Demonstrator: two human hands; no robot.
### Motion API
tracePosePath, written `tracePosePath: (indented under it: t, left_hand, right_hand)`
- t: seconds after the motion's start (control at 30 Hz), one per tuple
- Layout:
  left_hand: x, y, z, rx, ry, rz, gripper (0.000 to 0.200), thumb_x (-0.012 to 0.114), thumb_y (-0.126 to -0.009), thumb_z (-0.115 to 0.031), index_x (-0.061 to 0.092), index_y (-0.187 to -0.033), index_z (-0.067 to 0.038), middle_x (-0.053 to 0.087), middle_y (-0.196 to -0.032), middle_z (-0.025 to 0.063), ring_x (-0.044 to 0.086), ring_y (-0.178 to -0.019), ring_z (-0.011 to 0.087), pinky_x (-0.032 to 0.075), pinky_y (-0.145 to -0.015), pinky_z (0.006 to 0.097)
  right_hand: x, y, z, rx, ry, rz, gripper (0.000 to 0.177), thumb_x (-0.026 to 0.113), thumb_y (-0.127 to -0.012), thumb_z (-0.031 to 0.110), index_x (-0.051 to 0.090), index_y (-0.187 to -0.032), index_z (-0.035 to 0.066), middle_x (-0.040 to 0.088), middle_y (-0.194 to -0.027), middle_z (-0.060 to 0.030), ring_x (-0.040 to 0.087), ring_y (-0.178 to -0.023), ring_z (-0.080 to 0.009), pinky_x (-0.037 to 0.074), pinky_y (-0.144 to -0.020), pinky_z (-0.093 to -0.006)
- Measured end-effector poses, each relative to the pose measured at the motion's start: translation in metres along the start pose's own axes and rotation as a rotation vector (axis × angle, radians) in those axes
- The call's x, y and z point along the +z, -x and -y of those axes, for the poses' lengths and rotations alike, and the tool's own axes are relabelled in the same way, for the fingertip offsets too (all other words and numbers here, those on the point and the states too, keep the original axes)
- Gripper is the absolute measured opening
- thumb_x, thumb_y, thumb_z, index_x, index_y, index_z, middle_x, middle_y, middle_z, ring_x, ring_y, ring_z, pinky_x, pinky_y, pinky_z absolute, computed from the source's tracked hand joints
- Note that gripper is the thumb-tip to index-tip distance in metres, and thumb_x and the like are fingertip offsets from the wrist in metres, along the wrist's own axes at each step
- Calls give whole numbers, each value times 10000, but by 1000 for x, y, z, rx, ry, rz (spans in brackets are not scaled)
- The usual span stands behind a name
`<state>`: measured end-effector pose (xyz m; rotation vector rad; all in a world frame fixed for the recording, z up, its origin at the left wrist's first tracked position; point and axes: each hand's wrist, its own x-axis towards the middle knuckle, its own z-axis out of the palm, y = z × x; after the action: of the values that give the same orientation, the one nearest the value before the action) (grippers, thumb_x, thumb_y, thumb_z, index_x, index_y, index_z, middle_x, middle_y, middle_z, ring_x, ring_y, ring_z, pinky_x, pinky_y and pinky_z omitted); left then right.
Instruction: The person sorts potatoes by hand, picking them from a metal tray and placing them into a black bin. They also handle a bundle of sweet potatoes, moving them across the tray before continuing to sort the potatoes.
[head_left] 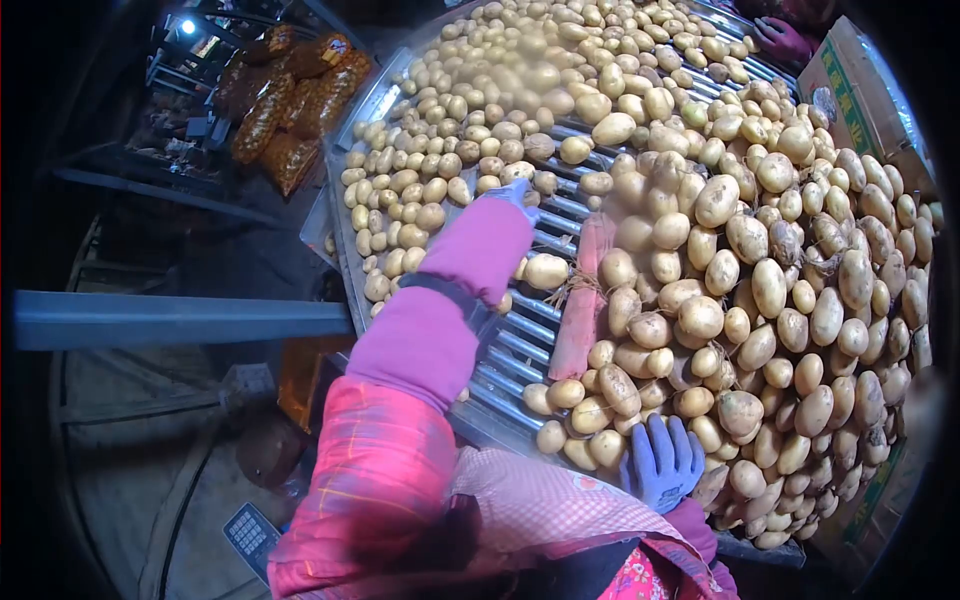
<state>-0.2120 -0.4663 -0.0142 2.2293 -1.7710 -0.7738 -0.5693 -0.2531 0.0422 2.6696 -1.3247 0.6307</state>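
Right hand [665, 465], fingers apart, should press lightly on potatoes [700, 316] before it; whether the left hand [515, 193] grips, I cannot tell.

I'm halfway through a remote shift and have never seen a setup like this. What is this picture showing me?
There is no robot here: these are a person's own gloved hands, seen from a camera worn on the head, looking forward and down. It is the only view.

The surface is a bed of metal rollers covered with many potatoes. A reddish bar lies across the rollers, with a large heap on its right.

The left hand reaches out among the potatoes; its grip is hidden, so I can't tell whether it holds one. The right hand rests by the near edge of the heap, fingers extended.

At top right, another person's gloved hand shows. Filled sacks are at upper left.
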Motion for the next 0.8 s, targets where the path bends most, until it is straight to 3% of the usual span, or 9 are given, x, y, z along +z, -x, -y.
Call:
tracePosePath:
  t: [0.07,0.27,0.37,0.4,0.47,0.57,0.67,0.73,0.8]
  left_hand:
    - [9,-10,22,-7,-51,-71,576,677,-803,-343,524,-1272,-46,665,-1039,176,641,-976,330,500,-873,421]
    - [-6,-10,8,-6,1064,-239,444,684,-854,-349,605,-1170,-47,636,-960,89,594,-880,155,492,-723,303]
    - [20,-28,-11,209,615,-221,420,678,-849,-350,615,-1139,-52,629,-986,97,600,-887,183,498,-756,314]
    - [19,-27,-27,133,362,-201,417,675,-841,-370,622,-1135,-80,628,-989,124,598,-920,211,473,-840,326]
    - [58,-47,-11,356,-115,-399,404,712,-810,-364,629,-1110,-107,634,-905,108,590,-931,198,471,-833,373]
    - [58,-44,-17,265,-91,-299,396,714,-809,-366,631,-1101,-114,631,-890,97,600,-900,202,481,-802,365]
    - [52,-43,-8,158,249,-181,387,717,-808,-369,633,-1093,-120,628,-875,86,610,-870,205,490,-771,357]
    - [39,-34,-2,-7,839,-48,382,719,-807,-370,635,-1087,-125,625,-865,79,617,-849,207,496,-750,351]
    - [-16,23,-27,-189,1330,-15,467,676,-839,-417,568,-1188,-126,598,-826,42,550,-589,163,440,-486,313]
  right_hand:
    - [-1,2,1,-5,4,5,289,647,-766,219,642,-1047,155,631,-1119,-42,569,-1058,-257,422,-886,-418]
    - [0,-3,4,3,22,14,256,642,-767,208,651,-1016,155,637,-1094,-36,579,-1033,-255,422,-876,-415]
    - [1,-4,5,-1,33,-9,234,640,-769,202,655,-997,152,639,-1086,-33,584,-1020,-256,422,-870,-415]
    - [1,-3,6,5,43,-19,225,638,-772,200,655,-991,150,640,-1079,-34,586,-1014,-255,424,-867,-413]
    - [5,-4,5,-4,75,-46,202,630,-782,192,652,-978,145,646,-1052,-37,593,-995,-252,428,-857,-405]
    - [2,-2,4,-33,70,-31,195,627,-784,190,650,-972,145,648,-1039,-38,595,-986,-250,431,-854,-401]
    - [4,-4,2,-58,92,-90,183,621,-790,185,650,-965,140,646,-1044,-38,593,-984,-251,433,-852,-398]
    - [2,-2,3,-46,65,-46,187,612,-796,176,656,-972,133,645,-1057,-43,594,-996,-259,433,-862,-411]
    - [2,1,7,-52,38,-57,214,612,-789,166,660,-994,125,643,-1078,-53,595,-1014,-272,430,-877,-431]
